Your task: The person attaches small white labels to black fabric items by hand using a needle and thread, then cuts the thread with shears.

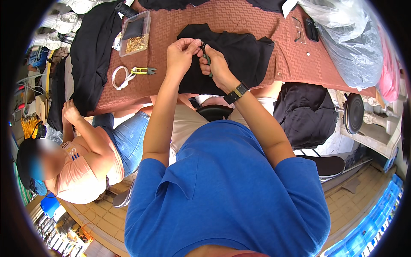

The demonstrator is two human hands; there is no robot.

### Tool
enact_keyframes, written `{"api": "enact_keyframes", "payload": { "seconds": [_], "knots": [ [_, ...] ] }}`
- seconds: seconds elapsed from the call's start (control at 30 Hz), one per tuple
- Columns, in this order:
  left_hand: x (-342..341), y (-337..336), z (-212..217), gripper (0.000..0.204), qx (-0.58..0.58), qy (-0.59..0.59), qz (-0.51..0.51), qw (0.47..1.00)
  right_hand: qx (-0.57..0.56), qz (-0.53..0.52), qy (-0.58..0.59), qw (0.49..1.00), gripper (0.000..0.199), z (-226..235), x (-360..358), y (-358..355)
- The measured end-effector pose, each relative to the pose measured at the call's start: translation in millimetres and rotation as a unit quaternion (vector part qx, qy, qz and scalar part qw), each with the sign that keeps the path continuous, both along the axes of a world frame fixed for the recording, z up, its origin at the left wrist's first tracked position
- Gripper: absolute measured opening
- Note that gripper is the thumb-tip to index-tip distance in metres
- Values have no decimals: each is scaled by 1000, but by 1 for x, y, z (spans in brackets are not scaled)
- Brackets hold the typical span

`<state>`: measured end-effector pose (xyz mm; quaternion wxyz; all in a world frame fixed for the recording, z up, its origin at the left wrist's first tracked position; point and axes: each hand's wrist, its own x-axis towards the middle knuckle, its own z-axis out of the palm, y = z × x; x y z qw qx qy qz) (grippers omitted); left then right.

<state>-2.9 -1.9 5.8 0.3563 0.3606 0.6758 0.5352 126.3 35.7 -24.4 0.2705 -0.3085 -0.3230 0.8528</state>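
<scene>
Over the near edge of the table lies a piece of black cloth (239, 53), and both my hands are above its left part. My left hand (182, 53) is closed in a pinch at the fingertips; what it holds is too small to make out. In my right hand (218, 68) is a small tool with green handles (206, 58) and a dark, narrow tip, snips or pliers, I cannot tell which. Its tip points up and meets the left fingertips.
Yellow thread snips (143, 70) lie by a white loop (121, 79) at left. Behind them stands a clear plastic box (145, 38) with small gold-coloured pieces. A co-worker (85, 167) sits at left, handling black cloth (92, 55). Eyeglasses (298, 32) and plastic-wrapped bundles (349, 47) lie at right.
</scene>
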Motion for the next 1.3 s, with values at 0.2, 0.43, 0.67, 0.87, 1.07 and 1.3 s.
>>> {"api": "enact_keyframes", "payload": {
  "seconds": [0.2,0.43,0.67,0.87,1.07,1.3],
  "knots": [
    [3,-2,-1,19,3,-7,0,1000,-6,-8,5,1000,33,-2,1,-1],
    [3,-2,-6,17,8,1,-13,1000,-19,-16,15,1000,32,-3,1,-1],
    [3,4,-24,19,35,-60,-5,998,-38,-17,15,999,34,1,7,-1],
    [-11,-18,-12,22,29,-16,11,999,462,-238,-331,787,27,4,87,38],
    [1,-17,6,21,40,51,-45,997,554,-262,-667,423,34,-4,143,86],
    [18,-15,36,14,105,-55,-82,990,450,71,-66,888,20,47,68,35]
  ]
}}
